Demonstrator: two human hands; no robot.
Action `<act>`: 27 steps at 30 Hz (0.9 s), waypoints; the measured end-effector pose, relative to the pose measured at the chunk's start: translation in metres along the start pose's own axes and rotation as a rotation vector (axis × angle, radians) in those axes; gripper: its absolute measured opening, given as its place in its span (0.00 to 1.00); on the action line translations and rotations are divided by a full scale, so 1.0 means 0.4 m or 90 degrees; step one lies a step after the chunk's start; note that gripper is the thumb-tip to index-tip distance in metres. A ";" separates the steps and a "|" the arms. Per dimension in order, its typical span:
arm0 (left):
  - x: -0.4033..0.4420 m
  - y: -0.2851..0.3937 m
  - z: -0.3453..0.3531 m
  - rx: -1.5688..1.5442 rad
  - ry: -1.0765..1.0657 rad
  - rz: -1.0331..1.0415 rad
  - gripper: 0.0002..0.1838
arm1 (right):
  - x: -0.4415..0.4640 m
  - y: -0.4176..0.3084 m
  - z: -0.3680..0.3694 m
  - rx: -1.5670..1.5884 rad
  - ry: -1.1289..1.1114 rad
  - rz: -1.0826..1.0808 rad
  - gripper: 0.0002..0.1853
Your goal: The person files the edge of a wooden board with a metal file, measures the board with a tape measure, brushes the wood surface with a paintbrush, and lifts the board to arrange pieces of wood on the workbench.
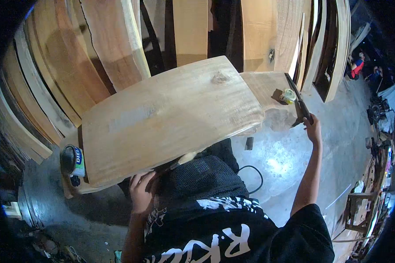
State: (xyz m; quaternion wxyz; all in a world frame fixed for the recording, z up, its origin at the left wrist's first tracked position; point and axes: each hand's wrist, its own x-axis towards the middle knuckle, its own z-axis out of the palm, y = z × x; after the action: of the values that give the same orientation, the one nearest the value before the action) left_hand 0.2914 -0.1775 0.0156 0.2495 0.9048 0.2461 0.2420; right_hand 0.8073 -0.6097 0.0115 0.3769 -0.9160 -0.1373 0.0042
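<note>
A large pale wooden board [171, 118] lies tilted across the middle, over another piece of wood. My left hand [142, 190] is at its front left edge, fingers curled against the rim, fingertips partly hidden. To its right, a small tool with a pale handle [187, 158] lies by my lap, under the board's front edge. Out to the right, my right hand [312, 128] is closed round the lower end of a long dark tool [299, 103]. That tool rests over the edge of the wood behind, beside a small round clear container [288, 96].
A labelled can [78, 161] stands at the board's left end. Tall wooden slabs [191, 30] lean along the back. A black cable [260, 175] curves on the concrete floor [276, 197]. A person in red [357, 66] is far off at the right.
</note>
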 end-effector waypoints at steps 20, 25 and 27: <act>0.003 0.008 -0.001 -0.178 0.025 -0.066 0.14 | 0.032 -0.022 -0.007 -0.108 0.075 -0.018 0.34; 0.005 0.036 -0.005 -0.268 0.030 -0.139 0.10 | 0.007 -0.080 -0.016 -0.217 0.163 -0.103 0.32; 0.019 0.065 -0.016 -0.268 0.029 -0.131 0.10 | -0.010 -0.147 -0.020 -0.218 0.184 -0.115 0.30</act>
State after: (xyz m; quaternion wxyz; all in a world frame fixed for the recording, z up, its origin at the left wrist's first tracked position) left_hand 0.3022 -0.1907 0.0376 0.4508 0.7971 0.2868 0.2814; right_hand 0.7896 -0.5763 0.0574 0.2303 -0.9417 -0.1621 -0.1841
